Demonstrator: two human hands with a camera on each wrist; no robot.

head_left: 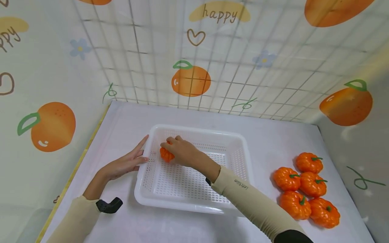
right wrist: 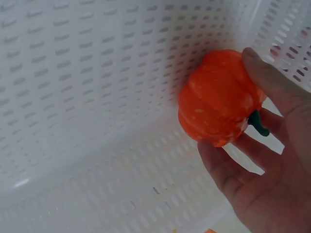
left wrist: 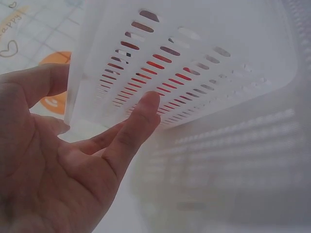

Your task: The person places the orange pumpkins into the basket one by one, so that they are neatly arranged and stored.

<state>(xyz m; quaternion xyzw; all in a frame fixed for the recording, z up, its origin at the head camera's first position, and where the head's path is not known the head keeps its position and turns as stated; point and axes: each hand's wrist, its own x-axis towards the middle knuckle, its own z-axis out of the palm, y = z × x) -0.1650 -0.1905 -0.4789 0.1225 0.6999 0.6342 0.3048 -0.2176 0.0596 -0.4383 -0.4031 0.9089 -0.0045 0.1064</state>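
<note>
A white plastic basket [head_left: 194, 210] with slotted walls stands on the white table. My left hand [head_left: 127, 163] holds its left side. In the left wrist view the thumb goes over the rim and the other fingers [left wrist: 133, 131] lie against the outer wall. Inside the basket, near its left end, my right hand [head_left: 185, 153] grips a small orange toy pumpkin [right wrist: 216, 99]. The thumb and fingers spread around it, and its green stem points toward the palm. The pumpkin sits close to the basket's wall; in the head view the hand partly covers it.
Several more orange pumpkins [head_left: 294, 205] with green stems lie grouped to the right of the basket. A printed sheet [head_left: 152, 84] with oranges hangs over a wire grid behind the table. Yellow tape [head_left: 73, 172] runs along the table's left edge.
</note>
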